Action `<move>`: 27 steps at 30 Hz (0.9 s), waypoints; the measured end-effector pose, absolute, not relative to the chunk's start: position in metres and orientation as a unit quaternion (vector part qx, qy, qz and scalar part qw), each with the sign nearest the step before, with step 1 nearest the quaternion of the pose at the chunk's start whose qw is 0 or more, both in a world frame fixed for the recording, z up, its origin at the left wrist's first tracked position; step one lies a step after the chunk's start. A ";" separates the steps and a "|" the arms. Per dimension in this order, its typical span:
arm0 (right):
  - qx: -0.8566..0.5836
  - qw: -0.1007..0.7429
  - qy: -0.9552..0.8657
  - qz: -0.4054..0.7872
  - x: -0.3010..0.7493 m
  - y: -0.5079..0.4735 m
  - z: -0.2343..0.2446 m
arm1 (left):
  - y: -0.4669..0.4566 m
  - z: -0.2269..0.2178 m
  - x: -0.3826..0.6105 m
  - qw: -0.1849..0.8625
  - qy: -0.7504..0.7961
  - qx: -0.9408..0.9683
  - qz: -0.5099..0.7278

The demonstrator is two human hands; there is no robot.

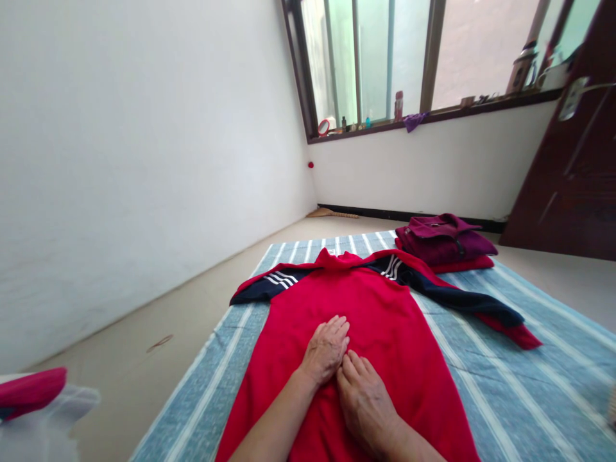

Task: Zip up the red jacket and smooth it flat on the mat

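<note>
A red jacket (pixel 356 295) with navy sleeve panels and white stripes lies spread on a bed-like surface with a blue-and-white striped cloth (pixel 216 372). Its collar points away from me and both sleeves reach out to the sides; the right one angles down toward me. My left hand (pixel 327 350) rests flat on the middle of the jacket, fingers stretched forward. Close beside it, lower and to the right, my right hand (pixel 368 401) presses on the same red fabric with its fingers slightly bent. Neither hand grips anything that I can see.
A stack of folded maroon and red clothes (pixel 445 240) sits at the far right corner. At the lower left is a red item (pixel 33 391) above translucent plastic. A broom (pixel 332 213) lies on the floor, below a windowsill (pixel 443 115) with small items. A dark door (pixel 568 173) stands right.
</note>
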State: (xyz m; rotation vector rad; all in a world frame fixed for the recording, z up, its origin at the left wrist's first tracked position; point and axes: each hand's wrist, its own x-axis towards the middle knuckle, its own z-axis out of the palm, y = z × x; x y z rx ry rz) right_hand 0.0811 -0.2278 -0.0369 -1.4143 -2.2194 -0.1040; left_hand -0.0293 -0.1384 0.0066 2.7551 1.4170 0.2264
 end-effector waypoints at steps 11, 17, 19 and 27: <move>-0.523 0.274 -0.805 -0.056 0.080 -0.229 -0.040 | -0.140 0.007 -0.029 0.014 0.471 0.878 0.080; -0.523 0.264 -0.809 -0.045 0.079 -0.228 -0.041 | -0.140 0.002 -0.029 -0.014 0.502 0.860 0.088; -0.523 0.255 -0.813 -0.040 0.079 -0.228 -0.041 | -0.138 0.000 -0.031 -0.005 0.496 0.863 0.096; -0.524 0.267 -0.807 -0.049 0.079 -0.229 -0.042 | -0.136 0.003 -0.038 0.034 0.489 0.866 0.102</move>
